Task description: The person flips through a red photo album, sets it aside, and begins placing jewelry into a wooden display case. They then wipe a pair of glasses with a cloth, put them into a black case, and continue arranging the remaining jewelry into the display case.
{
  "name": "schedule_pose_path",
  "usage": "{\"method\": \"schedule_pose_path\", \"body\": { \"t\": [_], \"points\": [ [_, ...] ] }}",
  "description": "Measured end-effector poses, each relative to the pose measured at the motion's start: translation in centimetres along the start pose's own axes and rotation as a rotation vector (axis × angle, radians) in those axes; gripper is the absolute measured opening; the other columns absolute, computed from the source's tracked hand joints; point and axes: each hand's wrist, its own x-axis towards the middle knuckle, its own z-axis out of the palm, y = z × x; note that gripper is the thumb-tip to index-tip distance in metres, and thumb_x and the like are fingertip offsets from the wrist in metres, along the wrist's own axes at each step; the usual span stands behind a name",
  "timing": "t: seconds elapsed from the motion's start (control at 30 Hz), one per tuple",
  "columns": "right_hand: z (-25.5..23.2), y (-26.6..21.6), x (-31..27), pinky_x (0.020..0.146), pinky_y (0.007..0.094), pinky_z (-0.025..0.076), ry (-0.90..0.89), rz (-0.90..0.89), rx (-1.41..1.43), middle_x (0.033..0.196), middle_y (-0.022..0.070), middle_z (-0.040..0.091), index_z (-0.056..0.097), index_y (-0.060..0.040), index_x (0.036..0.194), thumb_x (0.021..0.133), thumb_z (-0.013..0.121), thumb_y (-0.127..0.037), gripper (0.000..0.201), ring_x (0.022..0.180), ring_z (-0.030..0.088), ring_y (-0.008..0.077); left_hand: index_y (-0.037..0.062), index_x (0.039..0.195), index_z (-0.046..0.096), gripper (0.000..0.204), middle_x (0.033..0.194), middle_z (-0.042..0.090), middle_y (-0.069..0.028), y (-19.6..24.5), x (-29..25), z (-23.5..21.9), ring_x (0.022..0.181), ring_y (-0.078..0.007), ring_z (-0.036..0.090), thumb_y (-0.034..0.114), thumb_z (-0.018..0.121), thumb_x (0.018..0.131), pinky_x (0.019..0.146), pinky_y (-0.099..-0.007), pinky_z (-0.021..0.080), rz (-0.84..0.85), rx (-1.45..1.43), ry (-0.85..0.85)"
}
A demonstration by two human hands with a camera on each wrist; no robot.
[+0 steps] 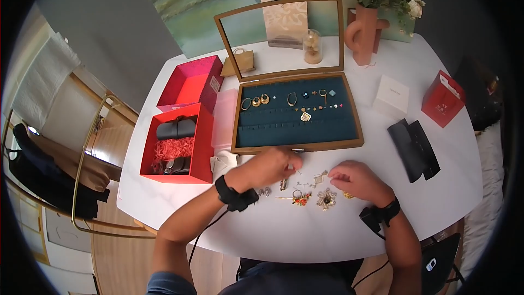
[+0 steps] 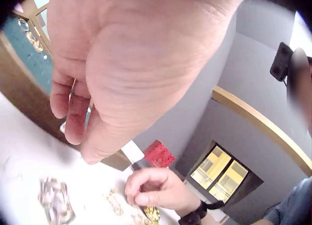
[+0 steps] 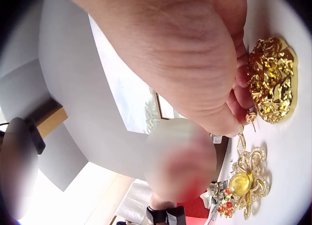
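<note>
My left hand (image 1: 267, 168) is at the front edge of the wooden jewelry box (image 1: 355, 145), thumb and fingertips together around a thin silvery piece (image 1: 299, 172). To its right, my right hand (image 1: 357, 179) pinches a small earring (image 3: 251, 117) with a rose-gold swirl and a thin post. A square dangling earring (image 1: 319, 178) lies close by those fingertips. On the table below both hands are a flower brooch (image 1: 326, 200) with a dark centre in this view, an orange-red flower ornament (image 1: 300, 198) and a shiny gold piece (image 3: 273, 81).
The box's mirrored lid stands raised, and earrings sit in rows on its dark green lining (image 1: 273, 134). Left are a red box (image 1: 204, 158) with shredded paper and a pink box (image 1: 185, 71). Right are a black case (image 1: 412, 150), a white box (image 1: 391, 96) and a red bag (image 1: 443, 101).
</note>
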Motion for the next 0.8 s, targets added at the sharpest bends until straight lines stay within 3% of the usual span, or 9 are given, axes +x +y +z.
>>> {"method": "schedule_pose_path", "body": {
  "t": [0.23,0.3,0.43,0.5,0.63,0.73,0.8],
  "points": [
    [0.1,0.2,0.0,0.071,0.0301,0.053,-0.014,0.035,0.021,0.089,0.0093,0.065,0.067,-0.0003,0.100,0.088,0.070,-0.008,0.014,0.078,0.064,0.0181,0.0029,0.111,0.065,0.026,0.101,0.067,-0.0124,0.1,-2.0,1.5,0.094,-0.0288,0.067,0.005,0.069,0.086,0.085,-0.0383,0.054,0.002,0.034,0.056],
    [0.0,0.0,0.0,0.071,0.0300,0.052,-0.017,0.038,0.018,0.088,0.0093,0.065,0.067,-0.0003,0.100,0.088,0.070,-0.008,0.014,0.078,0.064,0.0181,0.0019,0.114,0.064,0.028,0.105,0.066,-0.0129,0.1,-2.4,1.4,0.096,-0.0290,0.067,0.005,0.069,0.086,0.084,-0.0377,0.054,-0.094,-0.027,-0.031],
    [0.0,-0.1,-0.1,0.072,0.0298,0.052,-0.017,0.028,0.004,0.088,0.0092,0.065,0.067,-0.0001,0.100,0.088,0.070,-0.008,0.014,0.078,0.064,0.0180,0.0018,0.113,0.064,0.027,0.105,0.067,-0.0126,0.0,-2.7,0.9,0.096,-0.0288,0.068,0.005,0.069,0.087,0.083,-0.0369,0.054,-0.099,-0.035,-0.054],
    [-0.1,-0.2,-0.1,0.072,0.0299,0.052,-0.016,0.028,0.001,0.088,0.0093,0.065,0.067,-0.0002,0.100,0.088,0.070,-0.008,0.014,0.078,0.064,0.0182,0.0020,0.111,0.065,0.025,0.101,0.067,-0.0132,-0.6,-2.2,0.1,0.090,-0.0281,0.068,0.005,0.068,0.087,0.080,-0.0366,0.055,-0.025,-0.024,0.043],
    [-0.1,-0.1,0.0,0.073,0.0303,0.053,-0.018,0.024,-0.004,0.088,0.0094,0.065,0.067,-0.0004,0.100,0.089,0.070,-0.010,0.015,0.078,0.065,0.0186,0.0017,0.110,0.066,0.024,0.099,0.067,-0.0145,-1.5,1.6,-3.0,0.087,-0.0285,0.068,0.006,0.069,0.086,0.077,-0.0363,0.055,-0.040,0.093,0.148],
    [0.0,0.0,-0.1,0.073,0.0306,0.053,-0.010,0.022,-0.004,0.089,0.0096,0.065,0.067,-0.0004,0.101,0.089,0.070,-0.010,0.016,0.078,0.065,0.0186,0.0011,0.109,0.066,0.025,0.099,0.067,-0.0160,-3.0,5.3,-3.8,0.092,-0.0311,0.066,0.005,0.070,0.084,0.081,-0.0384,0.054,-0.041,0.150,0.267],
    [0.0,0.0,-0.1,0.073,0.0305,0.053,-0.009,0.017,-0.002,0.089,0.0097,0.065,0.068,-0.0005,0.101,0.089,0.070,-0.010,0.016,0.078,0.065,0.0186,0.0004,0.108,0.066,0.026,0.100,0.067,-0.0170,-4.5,7.5,-3.5,0.098,-0.0343,0.064,0.005,0.070,0.082,0.087,-0.0409,0.052,0.058,0.280,0.331]
  ]
}}
